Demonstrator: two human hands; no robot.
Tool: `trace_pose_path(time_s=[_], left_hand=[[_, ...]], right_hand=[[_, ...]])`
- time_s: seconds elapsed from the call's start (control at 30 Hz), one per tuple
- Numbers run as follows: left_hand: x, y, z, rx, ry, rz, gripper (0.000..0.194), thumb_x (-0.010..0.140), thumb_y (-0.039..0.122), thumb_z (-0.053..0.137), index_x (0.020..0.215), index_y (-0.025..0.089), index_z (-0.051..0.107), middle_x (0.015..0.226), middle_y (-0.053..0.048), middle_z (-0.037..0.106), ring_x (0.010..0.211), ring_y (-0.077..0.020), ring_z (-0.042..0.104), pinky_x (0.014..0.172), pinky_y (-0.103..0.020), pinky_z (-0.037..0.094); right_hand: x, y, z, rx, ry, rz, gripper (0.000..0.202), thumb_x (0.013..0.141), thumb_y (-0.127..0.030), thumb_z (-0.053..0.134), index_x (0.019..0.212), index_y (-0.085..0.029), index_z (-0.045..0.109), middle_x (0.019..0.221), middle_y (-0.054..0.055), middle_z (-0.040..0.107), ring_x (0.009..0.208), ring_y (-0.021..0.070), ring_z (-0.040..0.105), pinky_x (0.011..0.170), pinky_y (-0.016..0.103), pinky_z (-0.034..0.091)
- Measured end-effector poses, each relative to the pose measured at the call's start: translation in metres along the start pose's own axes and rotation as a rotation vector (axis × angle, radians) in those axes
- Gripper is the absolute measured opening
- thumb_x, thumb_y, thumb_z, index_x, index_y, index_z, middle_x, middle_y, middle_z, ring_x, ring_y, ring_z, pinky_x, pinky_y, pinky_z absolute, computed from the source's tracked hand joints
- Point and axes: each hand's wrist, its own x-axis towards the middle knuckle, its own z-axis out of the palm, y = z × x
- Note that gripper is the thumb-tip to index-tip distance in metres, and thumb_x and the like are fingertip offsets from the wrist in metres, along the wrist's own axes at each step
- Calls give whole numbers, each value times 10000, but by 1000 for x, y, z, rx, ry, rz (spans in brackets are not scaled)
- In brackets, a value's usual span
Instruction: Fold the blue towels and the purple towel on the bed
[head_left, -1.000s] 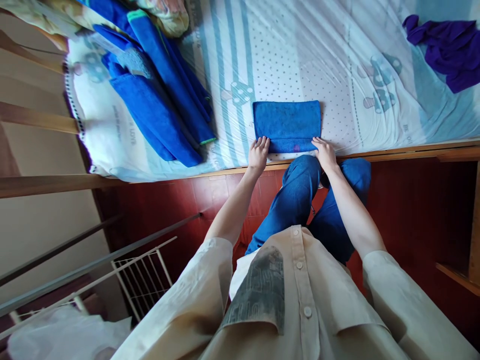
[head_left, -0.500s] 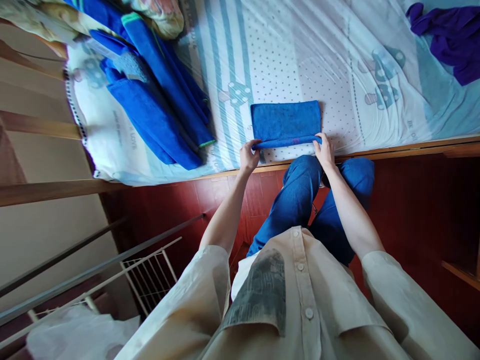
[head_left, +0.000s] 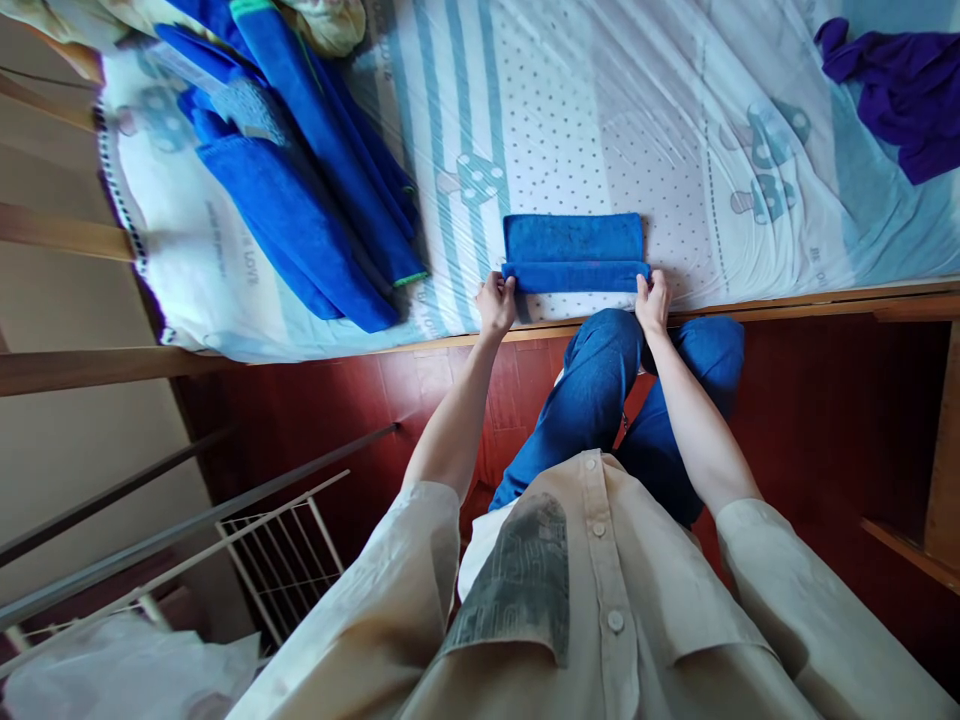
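Note:
A blue towel (head_left: 574,237) lies on the bed near its front edge, its near side folded over into a flat strip. My left hand (head_left: 496,302) pinches the left end of that folded strip. At the opposite end, my right hand (head_left: 652,298) pinches the right corner between thumb and fingers. The strip is stretched straight between both hands and rests on the lower part of the towel.
Blue clothes (head_left: 300,190) with green trim lie on the bed to the left. A purple cloth (head_left: 900,95) is at the far right. Below the bed's wooden edge (head_left: 795,305) is a red floor (head_left: 435,390). A white metal rack (head_left: 289,560) stands lower left.
The rolled-up near edge has been turned further onto the towel and now lies as a wider, flatter strip. Less of the towel's upper part shows. Both hands keep hold of the ends.

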Motion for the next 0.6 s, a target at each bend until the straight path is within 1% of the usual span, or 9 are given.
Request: trace_pose_path(time_s=[0.1, 0.2, 0.3, 0.43, 0.53, 0.6], left_hand=[[-8, -2, 0, -28, -29, -1, 386, 1001, 600, 513, 873, 239, 560, 807, -69, 670, 1017, -295, 698, 956, -415, 533], [-16, -2, -1, -41, -34, 14, 428, 1003, 640, 501, 847, 244, 543, 759, -64, 653, 973, -290, 707, 928, -398, 538], [-18, -1, -1, -20, -27, 11, 422, 1011, 633, 496, 855, 243, 539, 760, -70, 653, 992, -302, 713, 936, -406, 535], [-17, 2, 2, 0, -15, -6, 423, 1019, 639, 464, 871, 246, 519, 825, -90, 678, 1044, -319, 715, 945, -419, 528], [-17, 2, 3, -12, -26, 12, 429, 1014, 653, 451, 887, 250, 520, 873, -98, 696, 1077, -316, 712, 947, -413, 528], [-18, 1, 3, -2, -22, 34, 408, 1013, 632, 463, 885, 250, 532, 850, -89, 692, 1047, -305, 717, 945, -405, 532]], right_hand=[[-2, 0, 0, -11, 28, 19, 546, 1089, -630, 282, 1004, -199, 606, 965, 157, 720, 1051, 299, 707, 1010, 476, 541], [-5, -3, -1, -28, 42, 41, 583, 1081, -659, 267, 987, -194, 608, 918, 154, 725, 1018, 300, 726, 989, 466, 550], [-6, -8, -3, -38, 35, 79, 601, 1076, -670, 273, 995, -186, 618, 906, 161, 736, 990, 313, 736, 966, 484, 559], [-7, -14, -6, -41, 23, 126, 581, 1078, -655, 299, 1016, -182, 629, 922, 166, 744, 995, 322, 739, 965, 499, 560], [-8, -15, -6, -16, 18, 135, 572, 1078, -651, 308, 1002, -187, 633, 943, 171, 749, 1015, 320, 737, 972, 493, 560], [-9, -13, -5, -26, 17, 143, 580, 1078, -651, 306, 1001, -181, 638, 954, 184, 750, 1019, 328, 736, 968, 497, 562]])
